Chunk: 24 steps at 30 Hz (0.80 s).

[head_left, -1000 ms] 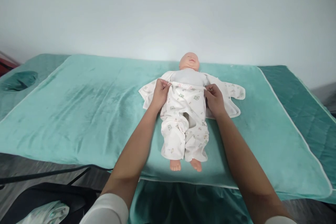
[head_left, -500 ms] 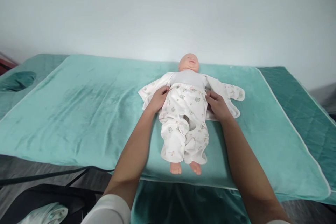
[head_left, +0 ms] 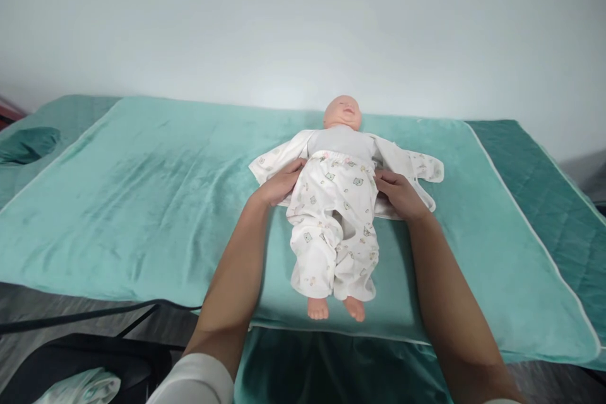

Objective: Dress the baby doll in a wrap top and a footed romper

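Observation:
A baby doll (head_left: 341,112) lies on its back, head toward the wall, bare feet toward me. It wears white printed trousers (head_left: 331,202) up to the waist and a pale undershirt (head_left: 341,142). An open white jacket (head_left: 279,154) spreads out under and beside it, its sleeve (head_left: 428,167) stretched to the right. At the left side of the trousers' waist, my left hand (head_left: 283,182) has its fingers closed on the edge of the cloth. My right hand (head_left: 401,194) pinches the opposite side, over the jacket. Some fingertips of both hands are hidden by the cloth.
A light green sheet (head_left: 156,202) covers the bed, over a darker quilted cover (head_left: 534,177). A white wall (head_left: 303,25) rises behind. At the lower left stands a black chair (head_left: 118,360) with a folded cloth (head_left: 85,386) on it.
Both hands have shifted slightly outward and down along the trousers' sides, with the wrists farther apart. The doll and its clothes lie nearly as before.

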Motion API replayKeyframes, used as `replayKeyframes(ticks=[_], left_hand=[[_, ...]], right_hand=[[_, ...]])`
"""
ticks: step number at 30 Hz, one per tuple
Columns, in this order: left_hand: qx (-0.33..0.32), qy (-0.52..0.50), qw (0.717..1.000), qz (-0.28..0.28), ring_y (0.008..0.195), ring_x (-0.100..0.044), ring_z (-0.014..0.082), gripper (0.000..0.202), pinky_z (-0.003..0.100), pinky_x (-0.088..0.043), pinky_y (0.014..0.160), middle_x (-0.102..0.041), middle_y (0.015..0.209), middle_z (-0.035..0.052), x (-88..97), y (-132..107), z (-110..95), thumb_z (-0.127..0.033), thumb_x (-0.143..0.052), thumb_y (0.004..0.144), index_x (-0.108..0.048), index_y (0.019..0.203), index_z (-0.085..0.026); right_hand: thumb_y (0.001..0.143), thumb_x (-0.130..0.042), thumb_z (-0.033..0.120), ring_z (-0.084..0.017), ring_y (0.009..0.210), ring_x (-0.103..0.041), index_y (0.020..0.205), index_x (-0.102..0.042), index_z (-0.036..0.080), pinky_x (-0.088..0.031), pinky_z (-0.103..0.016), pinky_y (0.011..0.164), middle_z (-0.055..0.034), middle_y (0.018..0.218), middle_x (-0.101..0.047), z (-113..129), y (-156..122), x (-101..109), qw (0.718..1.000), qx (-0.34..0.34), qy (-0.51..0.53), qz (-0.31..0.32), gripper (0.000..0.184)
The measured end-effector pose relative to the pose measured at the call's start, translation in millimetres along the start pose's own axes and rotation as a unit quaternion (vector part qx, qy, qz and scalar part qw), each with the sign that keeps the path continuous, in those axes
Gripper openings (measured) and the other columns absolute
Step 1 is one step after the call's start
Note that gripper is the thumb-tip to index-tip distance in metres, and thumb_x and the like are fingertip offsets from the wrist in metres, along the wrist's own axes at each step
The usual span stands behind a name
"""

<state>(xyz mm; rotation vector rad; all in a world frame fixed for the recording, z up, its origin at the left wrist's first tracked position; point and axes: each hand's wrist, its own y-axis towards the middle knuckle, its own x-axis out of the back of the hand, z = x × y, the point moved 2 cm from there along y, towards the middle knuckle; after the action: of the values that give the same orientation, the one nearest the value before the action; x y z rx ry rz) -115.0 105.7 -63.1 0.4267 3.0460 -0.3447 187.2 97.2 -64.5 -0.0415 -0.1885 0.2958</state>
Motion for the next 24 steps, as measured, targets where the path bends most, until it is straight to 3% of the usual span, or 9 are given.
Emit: replayKeyframes(ticks=[5,10,16,24], left_hand=[[0.002,-0.067,0.998,0.007,0.069,-0.054,0.0114,0.032,0.022,-0.043,0.058,-0.059,0.079,-0.0027,-7.4,-7,-4,-0.040,-0.082,0.074,-0.062,0.090,-0.022],[-0.006,-0.082,0.997,0.005,0.069,-0.053,0.0098,0.032,0.021,-0.045,0.058,-0.058,0.083,-0.0035,-8.4,-8,-4,-0.034,-0.084,0.072,-0.062,0.093,-0.022],[-0.015,-0.098,0.995,0.002,0.066,-0.051,0.0082,0.039,0.019,-0.045,0.056,-0.056,0.087,-0.0050,-5.3,-5,3,-0.030,-0.085,0.070,-0.056,0.095,-0.025],[0.010,-0.072,0.997,-0.005,0.070,-0.058,0.0110,0.032,0.021,-0.047,0.059,-0.065,0.085,-0.0021,-1.8,-2,7,-0.036,-0.084,0.072,-0.068,0.095,-0.021]], right_hand=[[0.075,-0.082,0.048,-0.015,0.074,-0.054,0.094,-0.073,0.024,-0.042,-0.029,0.066,-0.0002,0.085,-0.064,1,-3,4,0.995,-0.015,0.100,0.004,0.032],[0.072,-0.081,0.036,-0.015,0.076,-0.056,0.089,-0.071,0.023,-0.043,-0.028,0.069,0.0008,0.086,-0.064,3,-2,5,0.990,-0.021,0.133,0.044,0.023],[0.076,-0.080,0.044,-0.016,0.071,-0.054,0.083,-0.070,0.021,-0.042,-0.030,0.065,-0.0004,0.079,-0.063,1,0,8,0.996,-0.019,0.067,0.059,0.026],[0.080,-0.080,0.046,-0.022,0.088,-0.066,0.087,-0.076,0.023,-0.053,-0.039,0.085,-0.0038,0.094,-0.073,9,-4,9,0.991,0.002,0.024,0.135,0.024]])
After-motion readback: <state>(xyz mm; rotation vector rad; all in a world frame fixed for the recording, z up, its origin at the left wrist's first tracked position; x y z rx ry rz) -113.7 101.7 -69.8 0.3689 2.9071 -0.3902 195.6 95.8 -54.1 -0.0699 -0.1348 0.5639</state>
